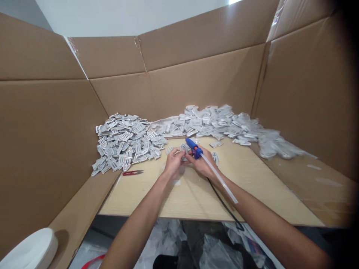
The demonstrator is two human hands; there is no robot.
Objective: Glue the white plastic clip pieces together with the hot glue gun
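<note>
My left hand [173, 163] is closed, its fingertips pinching a small grey-and-white slotted oval piece [184, 148] above the table. In my right hand [204, 164] is a blue hot glue gun [193, 146], its nozzle pointing away from me. A long translucent glue stick [220, 178] sticks out of its back over my right forearm. Both hands are close together, and the right fingertips are by the piece, though I cannot tell whether they touch it. Another slotted piece [215, 158] lies just right of my right hand, and one more [216, 144] lies beyond it.
A heap of slotted pieces [123, 140] stands at left. Pieces in clear plastic bags [218, 121] line the back and right. Red-handled thread snips [132, 173] lie at left. A black cord [224, 203] hangs over the front edge. Cardboard walls [202, 82] surround the table [246, 186].
</note>
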